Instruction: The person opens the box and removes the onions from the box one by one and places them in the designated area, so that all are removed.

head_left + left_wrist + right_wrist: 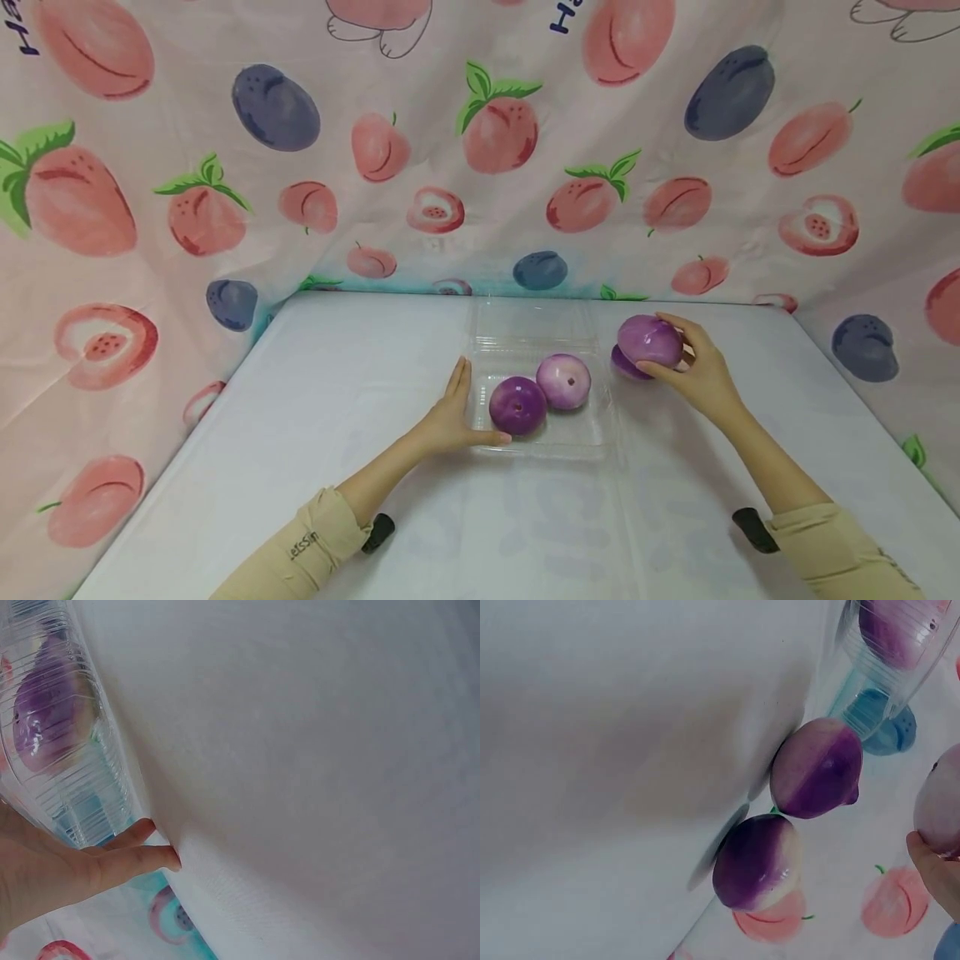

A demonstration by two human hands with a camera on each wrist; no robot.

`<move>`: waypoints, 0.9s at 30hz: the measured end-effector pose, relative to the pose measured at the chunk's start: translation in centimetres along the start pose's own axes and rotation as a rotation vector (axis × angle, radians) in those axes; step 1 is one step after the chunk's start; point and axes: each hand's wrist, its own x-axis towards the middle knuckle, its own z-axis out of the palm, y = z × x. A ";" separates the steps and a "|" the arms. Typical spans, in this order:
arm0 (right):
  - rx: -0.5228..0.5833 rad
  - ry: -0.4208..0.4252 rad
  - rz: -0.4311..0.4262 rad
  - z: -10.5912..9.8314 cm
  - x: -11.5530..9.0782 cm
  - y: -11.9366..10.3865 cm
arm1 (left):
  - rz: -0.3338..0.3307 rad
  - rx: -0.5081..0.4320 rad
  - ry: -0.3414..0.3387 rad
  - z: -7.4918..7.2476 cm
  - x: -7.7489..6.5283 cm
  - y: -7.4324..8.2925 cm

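Holds a purple onion (648, 337) in the right hand (707, 371), between thumb and fingertips, to the right of the clear box (558, 435). Rests the left hand (447, 423) at the box's left side, with thumb spread wide from straight fingers. Shows two onions (517, 406) inside the box, and in the right wrist view two loose onions (816, 769) on the worktop (360, 350), well apart from the held onion. Could drop the held onion through too light a pinch on glossy, round skin. Could set the loose onions rolling by brushing against them. Might skew the thin box by pushing unevenly with the left hand.
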 end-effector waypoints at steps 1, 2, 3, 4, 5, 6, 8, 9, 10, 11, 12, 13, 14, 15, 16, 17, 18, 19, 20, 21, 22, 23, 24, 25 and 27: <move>-0.009 0.004 0.001 -0.2 0.0 0.1 | 0.001 0.000 0.001 0.0 0.0 0.0; -0.019 0.009 0.001 -0.3 -0.1 0.2 | -0.001 0.000 0.001 0.1 0.0 0.0; -0.033 0.014 0.001 -0.5 -0.1 0.2 | -0.002 0.000 -0.001 0.1 0.0 0.1; -0.043 0.018 0.001 -0.7 -0.2 0.2 | -0.003 0.002 -0.002 0.1 0.0 0.1; -0.050 0.020 0.002 -0.8 -0.2 0.3 | -0.004 0.002 -0.003 0.1 0.0 0.1; -0.055 0.022 0.003 -1.0 -0.3 0.3 | -0.004 0.002 -0.004 0.1 0.0 0.1; -0.060 0.030 0.004 -1.3 -0.4 0.3 | -0.008 0.006 -0.009 0.1 -0.1 0.1; -0.062 0.034 0.008 -1.5 -0.5 0.3 | -0.006 0.007 -0.009 0.1 -0.1 0.1; -0.062 0.039 0.009 -1.6 -0.5 0.3 | -0.004 0.009 -0.008 0.1 0.0 0.0; -0.064 0.045 0.009 -1.8 -0.6 0.3 | -0.005 0.012 -0.008 0.1 0.0 0.0; -0.069 0.051 0.011 -1.9 -0.7 0.4 | -0.008 0.016 -0.008 0.1 0.0 0.0; -0.078 0.059 0.012 -2.0 -0.7 0.3 | -0.010 0.020 -0.008 0.0 0.0 0.0; -0.089 0.069 0.012 -2.1 -0.7 0.4 | -0.011 0.022 -0.007 0.0 0.0 -0.1; -0.100 0.079 0.010 -2.3 -0.7 0.5 | -0.011 0.023 -0.006 -0.1 0.0 -0.1; -0.111 0.089 0.009 -2.4 -0.7 0.5 | -0.012 0.025 -0.006 -0.1 0.0 -0.1; -0.123 0.098 0.008 -2.6 -0.7 0.6 | -0.013 0.028 -0.005 -0.1 -0.1 -0.1; -0.134 0.107 0.007 -2.8 -0.7 0.7 | -0.012 0.026 -0.005 -0.1 -0.1 -0.1; -0.142 0.116 0.008 -3.0 -0.7 0.9 | -0.010 0.024 -0.004 -0.1 0.0 -0.1; -0.149 0.125 0.009 -3.2 -0.7 1.0 | -0.009 0.021 -0.003 -0.1 0.0 -0.1; -0.155 0.134 0.011 -3.5 -0.7 1.1 | -0.007 0.017 -0.001 -0.1 0.0 -0.1; -0.160 0.140 0.019 -3.7 -0.7 1.2 | -0.007 0.015 -0.001 -0.1 0.0 -0.1; -0.166 0.146 0.026 -3.9 -0.8 1.3 | -0.007 0.013 -0.001 -0.1 0.0 -0.1; -0.173 0.152 0.034 -4.1 -0.8 1.5 | -0.007 0.009 -0.001 -0.1 0.0 -0.1; -0.176 0.160 0.044 -4.3 -0.9 1.6 | -0.007 0.009 -0.002 0.0 0.0 -0.1; -0.185 0.172 0.064 -4.6 -1.0 1.9 | -0.003 0.007 -0.001 0.0 0.1 -0.1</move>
